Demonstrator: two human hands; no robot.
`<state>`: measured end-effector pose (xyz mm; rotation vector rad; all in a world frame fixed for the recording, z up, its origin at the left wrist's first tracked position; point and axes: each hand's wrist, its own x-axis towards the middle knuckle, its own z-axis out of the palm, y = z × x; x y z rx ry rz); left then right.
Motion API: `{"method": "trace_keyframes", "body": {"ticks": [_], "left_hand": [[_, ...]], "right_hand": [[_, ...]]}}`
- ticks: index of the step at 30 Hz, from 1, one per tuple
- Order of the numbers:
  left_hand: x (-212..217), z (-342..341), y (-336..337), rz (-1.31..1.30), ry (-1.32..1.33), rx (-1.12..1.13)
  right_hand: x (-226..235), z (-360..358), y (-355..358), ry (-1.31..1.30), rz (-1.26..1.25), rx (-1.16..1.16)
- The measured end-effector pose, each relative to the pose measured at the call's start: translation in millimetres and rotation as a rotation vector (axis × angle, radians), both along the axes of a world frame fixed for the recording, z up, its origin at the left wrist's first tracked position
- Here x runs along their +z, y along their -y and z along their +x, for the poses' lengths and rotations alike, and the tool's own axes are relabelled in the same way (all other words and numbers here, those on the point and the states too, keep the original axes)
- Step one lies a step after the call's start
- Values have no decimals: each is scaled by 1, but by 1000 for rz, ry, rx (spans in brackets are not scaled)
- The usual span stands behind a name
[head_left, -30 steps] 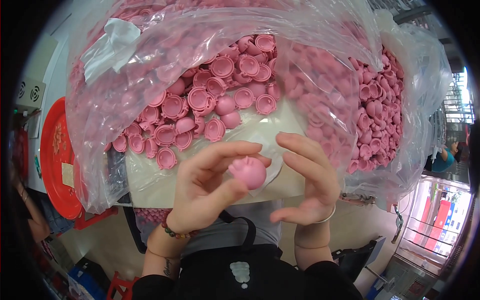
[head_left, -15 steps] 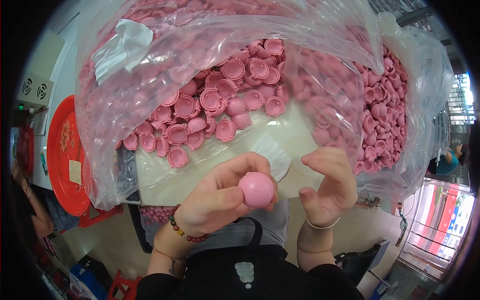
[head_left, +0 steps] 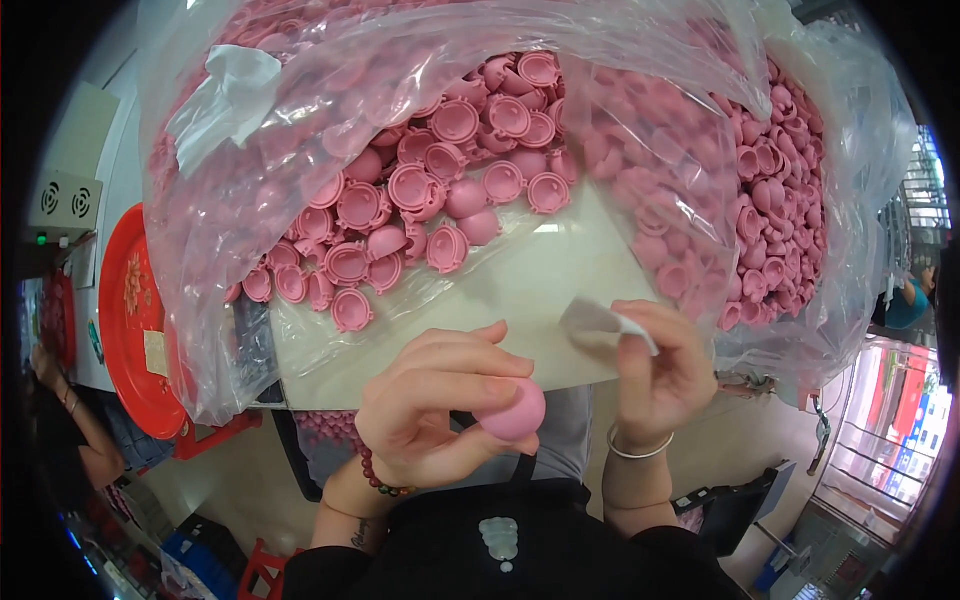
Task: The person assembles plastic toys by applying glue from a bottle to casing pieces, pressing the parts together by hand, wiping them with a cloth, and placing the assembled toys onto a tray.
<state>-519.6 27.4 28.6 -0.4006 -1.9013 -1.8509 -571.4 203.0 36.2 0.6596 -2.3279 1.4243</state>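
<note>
Head view: left hand (head_left: pixel 430 400) clamped on pink ball (head_left: pixel 518 410) by near table edge (head_left: pixel 572 372); right hand (head_left: pixel 665 370) pinching white paper (head_left: pixel 593 319); pink half-shells (head_left: pixel 456 122) heaped far, partly under clear plastic (head_left: pixel 870 140).

Bare hands of the person at the table (head_left: pixel 480 310): two, one left hand (head_left: pixel 440 400), one right hand (head_left: pixel 665 375). Pink ball (head_left: pixel 518 410), in the left: one. White sheets: two, being one slip (head_left: pixel 590 317) in the right and one crumpled sheet (head_left: pixel 225 100) on the clear plastic (head_left: pixel 430 50). Beaded bracelet (head_left: pixel 376 480): one. Bangle (head_left: pixel 640 456): one. Pale pendant (head_left: pixel 498 538): one. Round red tray (head_left: pixel 130 320): one. Round vents (head_left: pixel 50 198), side by side: two. Pink cup-shaped shells (head_left: pixel 410 188): dozens by my eye, heaped too deep to count exactly.
</note>
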Motion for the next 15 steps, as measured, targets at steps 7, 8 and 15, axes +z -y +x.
{"method": "trace_keyframes", "body": {"ticks": [7,8,15], "left_hand": [[-2,5,-3,-36,66,31],[-4,4,-4,0,32,77],[-9,1,7,-121,46,56]], "right_hand": [[24,15,16,234,-247,412],[23,19,22,155,-203,382],[26,20,23,-254,197,598]]}}
